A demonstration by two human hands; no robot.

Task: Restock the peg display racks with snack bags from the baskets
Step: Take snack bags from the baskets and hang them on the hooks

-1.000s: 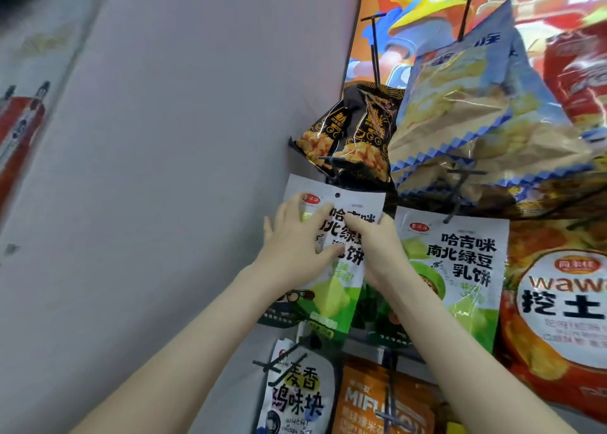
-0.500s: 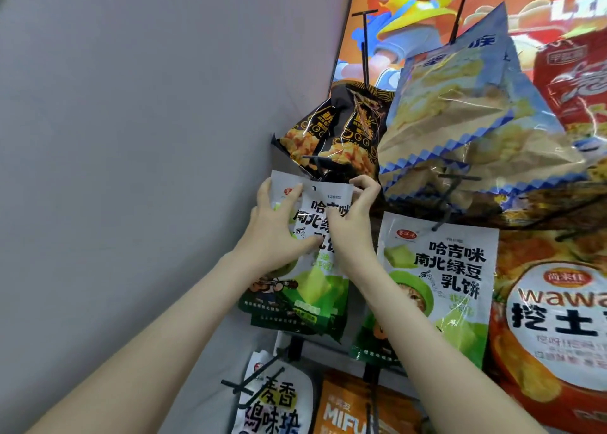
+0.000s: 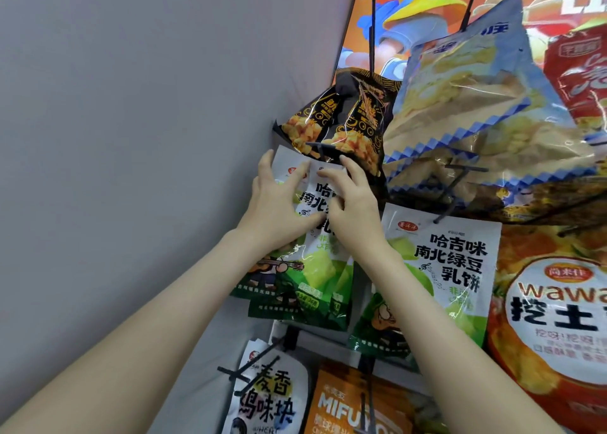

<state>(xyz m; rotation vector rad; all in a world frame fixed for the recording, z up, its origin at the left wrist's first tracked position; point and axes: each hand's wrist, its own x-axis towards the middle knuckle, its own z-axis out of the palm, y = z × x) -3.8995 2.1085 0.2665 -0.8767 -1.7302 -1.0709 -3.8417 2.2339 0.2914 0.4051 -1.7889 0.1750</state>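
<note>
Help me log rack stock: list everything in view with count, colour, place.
held bags: at least two, green-white, left of centre
hung bag: one, green-white, right of them
black bags: two, black-gold, above the hands
clear bags: at least two, blue-edged, upper right
red bag: one, red, top right
wawa bag: one, orange, right
white bag: one, white, bottom
MIFU bag: one, orange, bottom
pegs: several, black, across rack
wall: one, grey, left
left hand: one, gripping held bags
right hand: one, gripping held bags

wall (image 3: 131, 137): plain grey, left | poster (image 3: 410, 22): orange cartoon panel, top right | light: even, soft
</note>
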